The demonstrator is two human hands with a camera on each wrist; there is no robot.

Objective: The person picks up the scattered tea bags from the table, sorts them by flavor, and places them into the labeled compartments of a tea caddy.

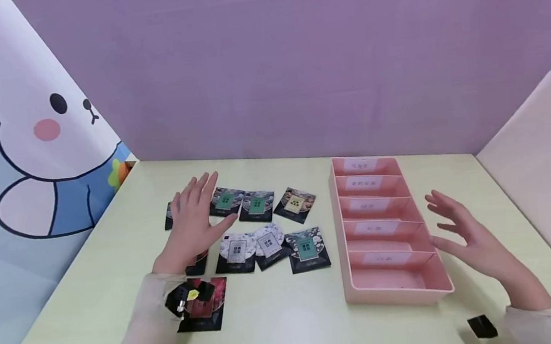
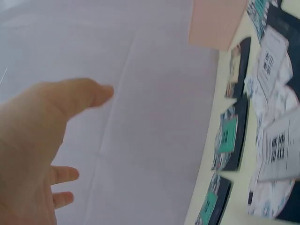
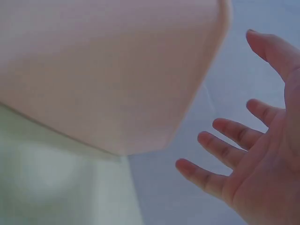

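Note:
My left hand (image 1: 192,223) is held above the left part of a group of flat tea packets, its fingers extended and nothing in them. Two green-label packets (image 1: 257,206) and a yellow-label packet (image 1: 296,204) form the back row. In front lie two white-patterned packets (image 1: 236,253), overlapping at their edges, and another green-label packet (image 1: 307,250). A red-label packet (image 1: 219,307) is partly hidden by my left wrist. Beside the right wall of a pink divided box (image 1: 394,295), my right hand (image 1: 471,241) is spread and holds nothing.
The pink box has several compartments in a row, each divider bearing a white label (image 1: 379,259) whose writing is too blurred to read. A pale table (image 1: 282,334) carries everything. A purple cloth (image 1: 295,69) rises behind it, with a cartoon-print cloth (image 1: 32,209) at the left.

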